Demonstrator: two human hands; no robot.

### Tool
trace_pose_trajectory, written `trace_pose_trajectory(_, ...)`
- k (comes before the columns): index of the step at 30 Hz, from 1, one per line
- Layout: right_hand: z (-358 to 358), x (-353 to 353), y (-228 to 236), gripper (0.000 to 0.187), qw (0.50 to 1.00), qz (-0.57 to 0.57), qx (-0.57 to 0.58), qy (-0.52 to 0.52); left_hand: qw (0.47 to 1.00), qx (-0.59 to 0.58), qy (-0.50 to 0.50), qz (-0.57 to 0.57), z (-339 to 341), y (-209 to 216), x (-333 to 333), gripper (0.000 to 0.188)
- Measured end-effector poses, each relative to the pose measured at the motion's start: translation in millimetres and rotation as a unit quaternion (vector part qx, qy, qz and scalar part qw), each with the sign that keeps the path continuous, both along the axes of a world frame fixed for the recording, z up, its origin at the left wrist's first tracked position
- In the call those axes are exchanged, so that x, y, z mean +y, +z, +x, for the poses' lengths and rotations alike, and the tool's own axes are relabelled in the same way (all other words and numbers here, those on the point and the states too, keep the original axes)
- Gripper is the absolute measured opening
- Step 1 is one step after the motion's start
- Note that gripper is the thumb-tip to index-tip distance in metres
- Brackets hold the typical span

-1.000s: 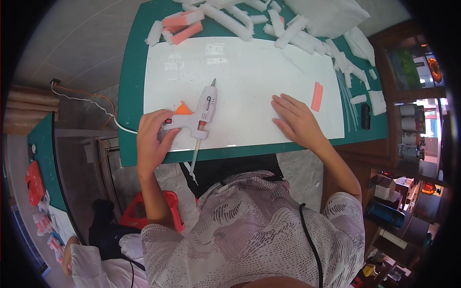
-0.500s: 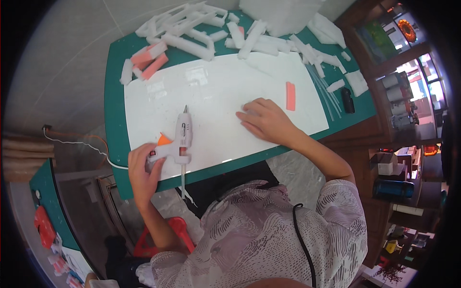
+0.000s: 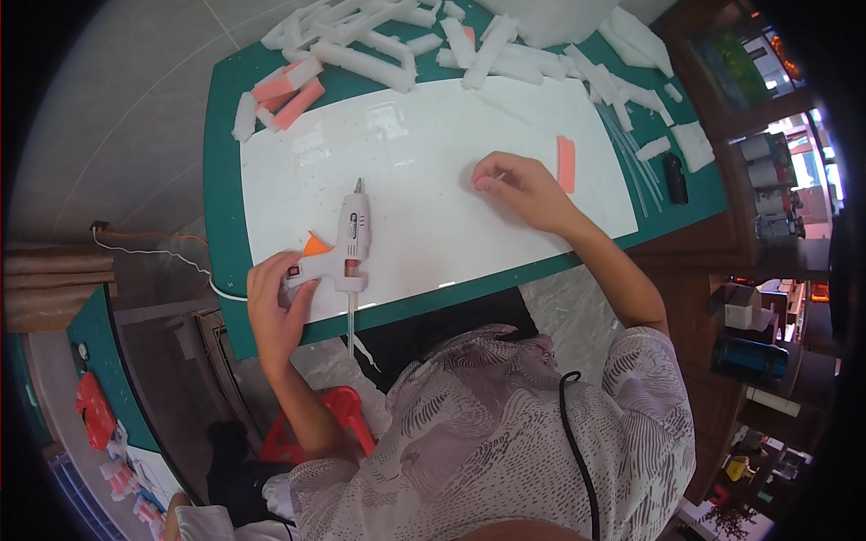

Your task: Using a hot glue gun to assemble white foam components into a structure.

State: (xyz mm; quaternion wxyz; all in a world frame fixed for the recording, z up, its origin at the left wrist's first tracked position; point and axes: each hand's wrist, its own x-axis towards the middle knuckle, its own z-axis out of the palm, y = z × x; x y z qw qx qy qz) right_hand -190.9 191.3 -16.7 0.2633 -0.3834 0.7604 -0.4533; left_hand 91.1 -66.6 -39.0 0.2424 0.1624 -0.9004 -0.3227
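Note:
My left hand (image 3: 278,307) is closed round the handle of a white hot glue gun (image 3: 354,234) with an orange trigger. The gun lies over the left part of a glossy white board (image 3: 415,216), its metal nozzle toward the far side. A clear glue stick (image 3: 351,316) sticks out of its rear, past the table edge. Right of the gun, my right hand (image 3: 530,191) is over the board with curled fingers and thumb drawn together; whatever they may hold is hidden. Just beyond it lies a pink foam strip (image 3: 566,164).
White foam offcuts (image 3: 365,63) and pink foam blocks (image 3: 298,104) line the far side of the green tabletop (image 3: 225,189). Clear glue sticks (image 3: 636,171) and a black object (image 3: 674,178) lie at the right. A white cord (image 3: 153,254) runs from the wall toward the gun. A red stool (image 3: 338,406) stands below.
My right hand has lifted from lying flat on the board, and its fingers have curled in. The left hand keeps its hold on the glue gun. The whole view has shifted slightly.

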Motion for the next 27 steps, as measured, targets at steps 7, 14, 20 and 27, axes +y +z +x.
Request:
trace_pose_trajectory(7, -11.4, 4.6, -6.1, 0.021, 0.883, -0.165, -0.439, -0.003, 1.000, -0.002, 0.004, 0.013, 3.6, -3.3, -0.7, 0.041)
trace_pose_trajectory(14, -4.8, -4.9, 0.7, 0.017, 0.862, -0.200, -0.465, 0.016, 1.000, -0.004, 0.004, 0.005, 3.6, -3.9, -0.8, 0.041)
trace_pose_trajectory(20, -11.1, -1.8, 3.2, 0.023, 0.874, -0.215, -0.433, 0.048, 1.000, 0.000, 0.003, 0.004, 3.1, -4.1, -0.5, 0.040)
trace_pose_trajectory(27, -3.3, -4.5, 11.8, 0.016, 0.990, 0.006, 0.140, -0.005, 1.000, -0.003, 0.008, 0.009, 1.8, -0.9, 0.0, 0.040)
